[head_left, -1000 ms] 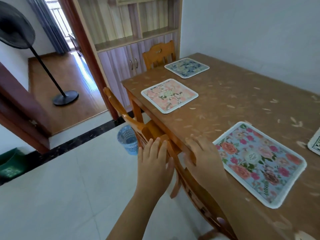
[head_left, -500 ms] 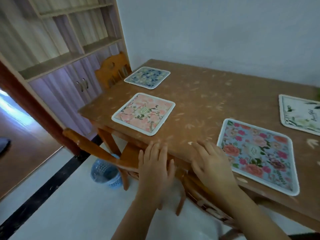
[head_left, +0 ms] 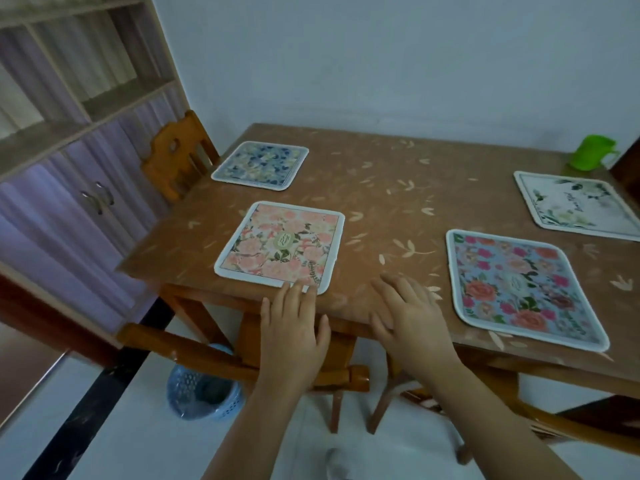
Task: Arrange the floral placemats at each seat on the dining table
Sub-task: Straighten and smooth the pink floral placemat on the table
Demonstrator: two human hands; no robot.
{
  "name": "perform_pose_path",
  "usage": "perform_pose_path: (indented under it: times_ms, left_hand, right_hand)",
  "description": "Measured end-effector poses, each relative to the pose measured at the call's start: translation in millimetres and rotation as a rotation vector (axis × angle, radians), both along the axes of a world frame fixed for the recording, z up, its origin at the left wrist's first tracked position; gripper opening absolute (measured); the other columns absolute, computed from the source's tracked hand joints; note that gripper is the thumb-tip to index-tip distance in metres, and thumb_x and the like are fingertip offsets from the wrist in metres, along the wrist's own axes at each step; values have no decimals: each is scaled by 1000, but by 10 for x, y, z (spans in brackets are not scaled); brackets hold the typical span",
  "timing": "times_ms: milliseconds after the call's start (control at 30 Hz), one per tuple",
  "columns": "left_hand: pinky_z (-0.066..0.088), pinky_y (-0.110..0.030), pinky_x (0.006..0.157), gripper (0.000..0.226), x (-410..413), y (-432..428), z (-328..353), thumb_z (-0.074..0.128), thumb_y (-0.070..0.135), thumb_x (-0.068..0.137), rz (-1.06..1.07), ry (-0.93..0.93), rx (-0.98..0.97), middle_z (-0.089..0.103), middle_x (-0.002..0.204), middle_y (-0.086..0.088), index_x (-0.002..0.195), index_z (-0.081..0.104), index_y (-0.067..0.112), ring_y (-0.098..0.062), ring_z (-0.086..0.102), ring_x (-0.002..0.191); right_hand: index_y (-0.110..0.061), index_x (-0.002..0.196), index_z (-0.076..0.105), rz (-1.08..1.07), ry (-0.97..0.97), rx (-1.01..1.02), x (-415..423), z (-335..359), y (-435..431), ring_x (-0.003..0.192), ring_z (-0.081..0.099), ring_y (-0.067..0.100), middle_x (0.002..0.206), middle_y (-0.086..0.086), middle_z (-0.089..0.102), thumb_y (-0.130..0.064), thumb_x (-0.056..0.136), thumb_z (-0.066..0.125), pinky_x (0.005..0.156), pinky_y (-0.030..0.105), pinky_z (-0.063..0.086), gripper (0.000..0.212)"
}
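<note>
Several floral placemats lie flat on the brown dining table (head_left: 398,202). A pink rose placemat (head_left: 280,245) sits near the front left edge, a blue one (head_left: 261,165) behind it, a blue placemat with red roses (head_left: 519,285) at the front right, and a white one with green leaves (head_left: 578,204) at the far right. My left hand (head_left: 294,327) is spread, fingertips touching the pink placemat's near edge. My right hand (head_left: 412,317) rests open on the table edge between the two front placemats. Neither hand holds anything.
A green plastic cup (head_left: 590,152) stands at the far right corner. Wooden chairs are tucked in: one (head_left: 176,157) at the left side, one (head_left: 194,351) under the front edge. A blue wastebasket (head_left: 204,393) sits on the floor below. A cabinet (head_left: 79,188) lines the left wall.
The view has swung right, bringing the white placemat and green cup into sight. My left hand has moved forward from the chair back to the pink placemat's edge.
</note>
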State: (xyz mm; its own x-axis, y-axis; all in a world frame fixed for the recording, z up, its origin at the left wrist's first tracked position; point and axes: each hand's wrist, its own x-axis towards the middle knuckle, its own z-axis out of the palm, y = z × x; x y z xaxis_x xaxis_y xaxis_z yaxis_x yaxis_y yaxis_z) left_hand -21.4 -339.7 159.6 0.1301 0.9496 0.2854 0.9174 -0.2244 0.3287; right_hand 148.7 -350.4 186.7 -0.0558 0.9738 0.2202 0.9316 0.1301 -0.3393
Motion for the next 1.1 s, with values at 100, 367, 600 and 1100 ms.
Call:
perform_pose_path:
  times_ms: [100,367,600,1100]
  left_hand:
    - [26,-54,105,44,-195,262,-119,60,24,85,-17,1,-7,52,131,-15,125,51,8,-32,40,127]
    - [15,-48,112,48,-756,1200,-380,44,33,92,-94,107,-94,35,145,-7,136,36,15,-25,22,137]
    - [12,-45,113,53,-1037,1947,-716,40,36,91,-195,219,-187,30,148,-6,139,30,17,-24,17,138]
    - [42,-57,91,52,-1320,2338,-1559,80,32,65,-461,265,-207,64,115,-13,107,64,8,-33,56,112]
  right_hand:
    - [-13,123,53,-12,-1,5,-168,-118,223,124,44,30,130,10,54,-23,83,59,102,51,36,41]
    - [-9,123,52,-18,41,-9,-665,-424,1091,122,46,32,129,13,55,-23,83,62,100,54,39,43]
    - [-7,114,58,-27,12,-44,-879,-788,1770,112,54,35,118,15,62,-21,77,68,94,55,43,40]
    - [-12,99,65,56,-84,-257,-1087,-1656,2046,101,63,32,105,10,68,-37,55,83,79,50,54,54]
